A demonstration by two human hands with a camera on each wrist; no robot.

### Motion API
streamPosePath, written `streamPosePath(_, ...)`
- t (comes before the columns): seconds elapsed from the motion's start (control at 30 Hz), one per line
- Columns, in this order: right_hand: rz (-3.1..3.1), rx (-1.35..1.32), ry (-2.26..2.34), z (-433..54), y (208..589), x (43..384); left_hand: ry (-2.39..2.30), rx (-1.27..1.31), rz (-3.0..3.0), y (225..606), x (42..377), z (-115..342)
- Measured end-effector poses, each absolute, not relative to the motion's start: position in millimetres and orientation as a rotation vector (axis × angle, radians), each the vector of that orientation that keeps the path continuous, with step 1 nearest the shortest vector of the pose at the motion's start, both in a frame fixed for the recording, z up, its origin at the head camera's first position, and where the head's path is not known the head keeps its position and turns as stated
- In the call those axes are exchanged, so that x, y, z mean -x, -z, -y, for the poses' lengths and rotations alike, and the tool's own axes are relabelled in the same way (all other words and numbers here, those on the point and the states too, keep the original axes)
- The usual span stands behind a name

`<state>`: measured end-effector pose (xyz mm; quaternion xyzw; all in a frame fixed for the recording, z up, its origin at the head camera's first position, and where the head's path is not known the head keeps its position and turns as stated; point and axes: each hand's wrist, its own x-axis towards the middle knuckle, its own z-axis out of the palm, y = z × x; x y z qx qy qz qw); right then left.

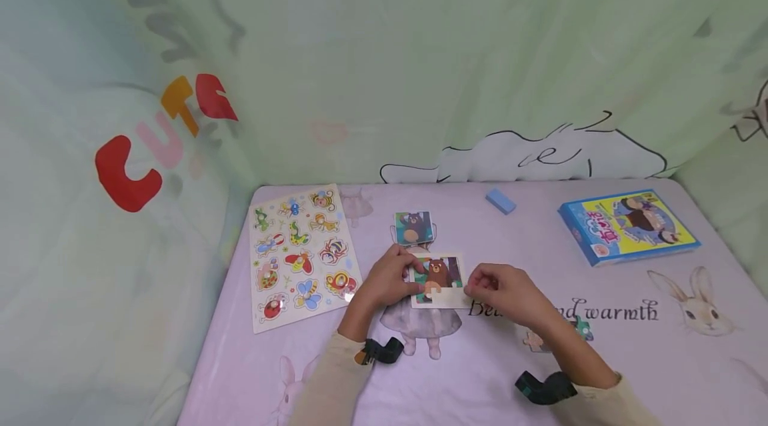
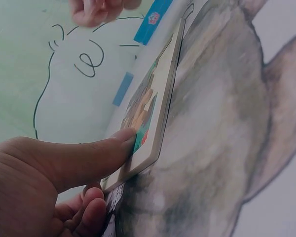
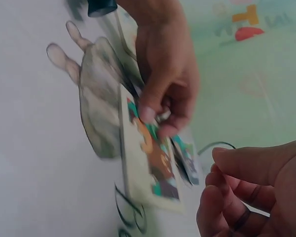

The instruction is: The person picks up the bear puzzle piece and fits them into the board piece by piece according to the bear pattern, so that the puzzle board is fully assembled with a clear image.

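Observation:
A small jigsaw tray point(image 1: 450, 298) lies at mid-table, with joined pieces showing a brown bear point(image 1: 439, 273) and a bare pale strip along its near side. My left hand point(image 1: 389, 278) grips the tray's left end; in the left wrist view its thumb point(image 2: 98, 153) presses on the picture while the other fingers curl by the edge. By the tray's right end is my right hand point(image 1: 505, 291). Its thumb and index finger point(image 3: 217, 168) come together with nothing visible between them, apart from the tray in the right wrist view. Loose jigsaw pieces point(image 1: 533, 342) lie by the right forearm, partly hidden.
A bear picture card point(image 1: 414, 228) lies just beyond the tray. To the left is a board of insect shapes point(image 1: 300, 256). A blue block point(image 1: 501, 201) sits toward the back, and a blue-edged box point(image 1: 636, 226) lies at the right. Printed curtains point(image 1: 480, 46) hang behind the table.

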<state>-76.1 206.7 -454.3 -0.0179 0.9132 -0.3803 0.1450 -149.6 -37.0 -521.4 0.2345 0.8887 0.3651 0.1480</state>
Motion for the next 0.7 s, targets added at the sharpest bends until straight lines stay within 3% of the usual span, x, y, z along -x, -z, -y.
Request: streamPosePath(0.7,-2.632,0.164,0.780,-308.5,460.5,38.0,-1.061,-0.629,-2.550,523.4,149.6,35.9)
